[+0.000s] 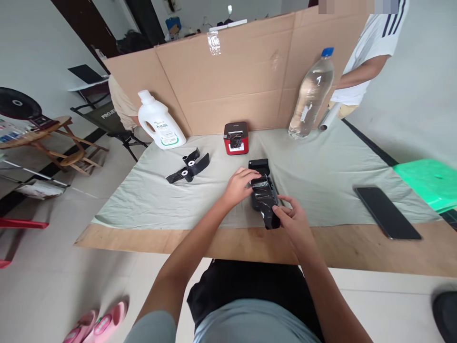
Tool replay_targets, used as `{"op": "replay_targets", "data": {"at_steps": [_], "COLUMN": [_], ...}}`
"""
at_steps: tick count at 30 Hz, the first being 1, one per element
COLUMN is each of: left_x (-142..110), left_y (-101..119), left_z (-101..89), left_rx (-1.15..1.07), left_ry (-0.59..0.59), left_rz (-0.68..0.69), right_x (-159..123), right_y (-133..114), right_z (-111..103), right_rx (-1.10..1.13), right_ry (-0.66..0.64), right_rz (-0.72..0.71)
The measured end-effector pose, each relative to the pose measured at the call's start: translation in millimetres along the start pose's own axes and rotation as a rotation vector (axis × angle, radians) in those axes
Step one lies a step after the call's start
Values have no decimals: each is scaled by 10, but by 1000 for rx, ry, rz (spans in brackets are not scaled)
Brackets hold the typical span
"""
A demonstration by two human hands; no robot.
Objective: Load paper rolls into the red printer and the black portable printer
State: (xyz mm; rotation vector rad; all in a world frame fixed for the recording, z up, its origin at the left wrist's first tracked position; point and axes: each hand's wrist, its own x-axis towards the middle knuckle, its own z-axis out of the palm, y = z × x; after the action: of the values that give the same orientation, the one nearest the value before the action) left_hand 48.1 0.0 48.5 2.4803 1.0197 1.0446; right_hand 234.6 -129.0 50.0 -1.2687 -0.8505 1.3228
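Note:
A black handheld device point(255, 202) with a raised lid point(259, 165) lies on the cloth in front of me; it looks like a portable printer, mostly hidden by my hands. A shiny, creased black strip point(266, 200) lies over it and hangs down toward me. My left hand point(240, 186) rests its fingers at the strip's upper end, by the lid; what they grip is partly hidden. My right hand point(292, 215) pinches the strip's lower right edge between thumb and fingers. Left of the device lie small rolls with loose black strips point(191, 166).
A red and black box-shaped device point(236, 139) stands before the cardboard panel point(243, 81). A white jug point(160, 121) is at back left, a clear bottle point(312, 95) at back right. A phone point(387, 212) lies right. People stand behind both panel ends.

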Motion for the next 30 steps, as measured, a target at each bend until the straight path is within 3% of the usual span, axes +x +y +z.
{"op": "replay_targets", "data": {"at_steps": [8,13,19,25,30], "left_x": [279,315,286,435,508], "left_y": [49,163,128,140,173], "left_z": [183,178,161,135,107], "left_rx": [220,383,352,432,502], "left_ry": [-211,-217,-355,-468,-487], "left_rz": [-210,-202,-261,-285,-143], "right_x": [101,103,97,91,79], "right_y": [9,46,93,100,87], "right_z": [-8,-12,-15,-10,-23], "right_rx": [-67,-55,6,17,7], "right_ry": [83,99,131,137,137], "right_rz": [-36,-32,-32,-32,-32]}}
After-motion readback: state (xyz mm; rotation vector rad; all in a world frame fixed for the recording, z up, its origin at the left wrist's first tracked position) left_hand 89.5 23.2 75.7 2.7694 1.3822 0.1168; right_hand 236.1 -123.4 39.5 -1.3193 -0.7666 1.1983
